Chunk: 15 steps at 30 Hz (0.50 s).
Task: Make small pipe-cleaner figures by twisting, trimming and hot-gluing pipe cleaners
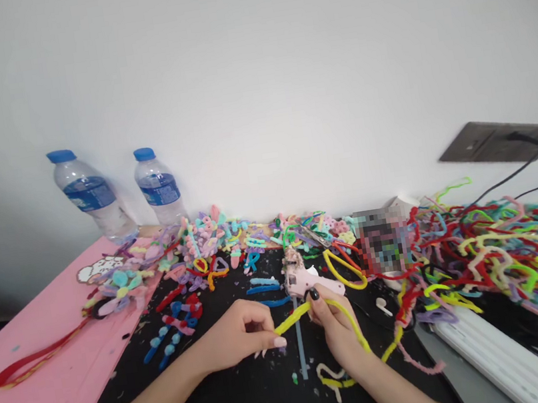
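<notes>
A yellow pipe cleaner (294, 317) stretches between my two hands above the black table. My left hand (248, 331) pinches its left end between thumb and fingers. Gripped by my right hand (335, 326), the same pipe cleaner bends up and over the fingers, then down past the wrist. Just behind my right hand lies a pale pink hot glue gun (306, 280), with a clear glue stick (301, 348) pointing toward me. Blue pipe cleaner pieces (265, 289) lie left of the gun. A curled cream and yellow piece (337, 380) rests below my right hand.
Two water bottles (158, 187) stand by the wall. A pink sheet (32, 344) covers the left side, bearing a red strap (35, 363). A large tangle of pipe cleaners (503, 247) fills the right, beside a white power strip (499, 356). Cords hang from a wall socket (487, 142).
</notes>
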Each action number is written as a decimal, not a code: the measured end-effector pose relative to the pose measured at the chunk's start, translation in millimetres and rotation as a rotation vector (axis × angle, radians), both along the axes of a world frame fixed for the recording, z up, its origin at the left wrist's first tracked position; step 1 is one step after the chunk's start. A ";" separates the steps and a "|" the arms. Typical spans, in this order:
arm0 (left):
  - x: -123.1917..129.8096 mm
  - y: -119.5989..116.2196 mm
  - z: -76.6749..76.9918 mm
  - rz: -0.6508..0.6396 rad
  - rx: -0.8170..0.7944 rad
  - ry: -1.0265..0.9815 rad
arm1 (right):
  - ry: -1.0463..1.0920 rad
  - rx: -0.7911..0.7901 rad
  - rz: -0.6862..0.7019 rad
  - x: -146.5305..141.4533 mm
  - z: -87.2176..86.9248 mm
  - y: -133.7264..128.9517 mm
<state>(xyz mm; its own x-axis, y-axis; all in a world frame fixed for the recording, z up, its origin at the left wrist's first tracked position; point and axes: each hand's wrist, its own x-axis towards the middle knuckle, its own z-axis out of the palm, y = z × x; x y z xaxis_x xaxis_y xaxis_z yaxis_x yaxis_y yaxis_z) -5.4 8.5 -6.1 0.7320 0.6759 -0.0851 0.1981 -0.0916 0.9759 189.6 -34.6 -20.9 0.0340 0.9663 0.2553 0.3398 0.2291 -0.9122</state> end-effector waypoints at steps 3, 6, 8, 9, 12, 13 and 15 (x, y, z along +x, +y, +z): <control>-1.1 0.4 0.3 -0.028 -0.003 0.004 | -0.013 -0.039 0.003 1.7 3.9 -0.3; -1.1 0.6 -1.2 -0.035 -0.022 0.000 | -0.042 -0.033 0.000 2.8 7.2 -0.4; -1.0 1.3 -2.9 -0.019 -0.043 0.001 | -0.008 -0.027 -0.030 4.0 6.3 0.9; -1.1 1.9 -3.8 -0.001 -0.046 0.002 | 0.029 -0.026 -0.064 5.0 4.8 2.0; -2.1 4.8 -5.7 0.082 -0.022 0.010 | 0.163 -0.039 -0.200 10.0 -1.3 6.4; -2.5 5.9 -5.9 0.117 -0.007 0.010 | 0.188 -0.047 -0.232 11.8 -3.1 7.7; -3.1 7.7 -5.6 0.178 0.034 0.002 | 0.194 -0.052 -0.249 14.3 -5.2 9.3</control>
<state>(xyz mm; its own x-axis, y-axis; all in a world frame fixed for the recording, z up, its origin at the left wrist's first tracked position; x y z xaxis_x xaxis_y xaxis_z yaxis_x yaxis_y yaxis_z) -8.5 16.2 -11.7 0.6004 0.7973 -0.0615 0.2158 -0.0875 0.9725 203.9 -25.3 -26.1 0.3142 0.9338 0.1713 0.1980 0.1120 -0.9738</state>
